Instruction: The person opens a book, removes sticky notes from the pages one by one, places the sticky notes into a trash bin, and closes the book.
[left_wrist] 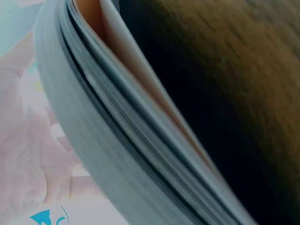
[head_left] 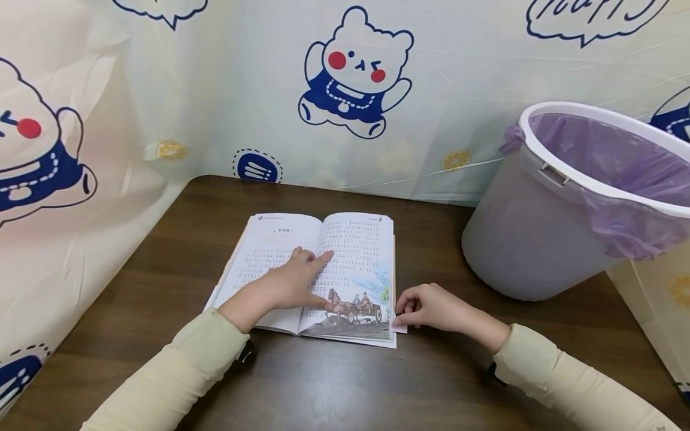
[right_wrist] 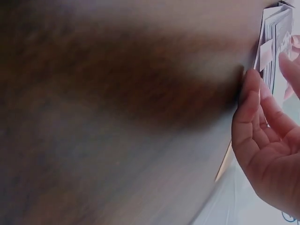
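An open book (head_left: pixel 347 239) lies on the dark wooden table, with printed text on both pages and a horse-cart picture at the lower right. My left hand (head_left: pixel 286 284) rests across the middle fold, thumb and forefinger spread over the right page. The left wrist view shows the stacked page edges (left_wrist: pixel 108 136) up close beside the pale palm. At the book's lower right edge, my right hand (head_left: pixel 426 308) has its fingers loosely bent. A small pale pink slip (right_wrist: pixel 266 55) sticks out from the pages there. The thumb (right_wrist: pixel 289 70) is beside it, apart from the fingers.
A grey bin (head_left: pixel 517 239) with a white rim and purple liner stands at the right back of the table (head_left: pixel 345 389). Behind is a pale curtain (head_left: pixel 232 90) printed with cartoon bears; it also hangs along the left side.
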Action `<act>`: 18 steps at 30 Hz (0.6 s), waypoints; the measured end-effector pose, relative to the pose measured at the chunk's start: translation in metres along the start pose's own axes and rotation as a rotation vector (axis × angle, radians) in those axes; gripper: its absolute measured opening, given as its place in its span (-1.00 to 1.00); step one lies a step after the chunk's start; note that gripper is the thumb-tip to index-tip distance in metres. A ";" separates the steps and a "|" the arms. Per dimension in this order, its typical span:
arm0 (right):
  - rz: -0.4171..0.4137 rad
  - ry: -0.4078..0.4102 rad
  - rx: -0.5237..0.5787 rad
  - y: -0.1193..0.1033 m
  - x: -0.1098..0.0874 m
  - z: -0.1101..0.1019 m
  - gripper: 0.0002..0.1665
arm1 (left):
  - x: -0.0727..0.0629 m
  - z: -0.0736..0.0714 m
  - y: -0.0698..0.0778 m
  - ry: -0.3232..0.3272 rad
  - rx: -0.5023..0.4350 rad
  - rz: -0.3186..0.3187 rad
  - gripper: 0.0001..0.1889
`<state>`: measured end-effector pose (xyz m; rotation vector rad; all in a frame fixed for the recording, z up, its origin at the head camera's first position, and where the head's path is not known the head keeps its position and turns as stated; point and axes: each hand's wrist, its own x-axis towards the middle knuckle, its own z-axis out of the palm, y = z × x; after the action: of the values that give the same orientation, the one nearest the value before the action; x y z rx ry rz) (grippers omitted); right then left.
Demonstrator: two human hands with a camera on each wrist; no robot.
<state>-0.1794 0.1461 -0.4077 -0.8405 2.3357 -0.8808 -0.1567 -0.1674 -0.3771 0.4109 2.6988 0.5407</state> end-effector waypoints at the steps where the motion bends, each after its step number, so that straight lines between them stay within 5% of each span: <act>1: 0.004 -0.014 0.010 -0.001 0.000 0.000 -0.83 | 0.000 0.000 -0.001 -0.001 -0.004 0.001 0.11; 9: -0.013 -0.102 0.067 -0.003 -0.003 0.001 -0.85 | -0.002 -0.003 -0.003 -0.008 -0.031 0.007 0.13; 18: 0.006 -0.066 0.169 -0.007 -0.009 0.002 -0.77 | -0.004 -0.006 -0.007 -0.021 -0.081 0.010 0.13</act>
<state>-0.1692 0.1476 -0.4022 -0.7795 2.1719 -1.0159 -0.1568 -0.1764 -0.3740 0.4064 2.6457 0.6432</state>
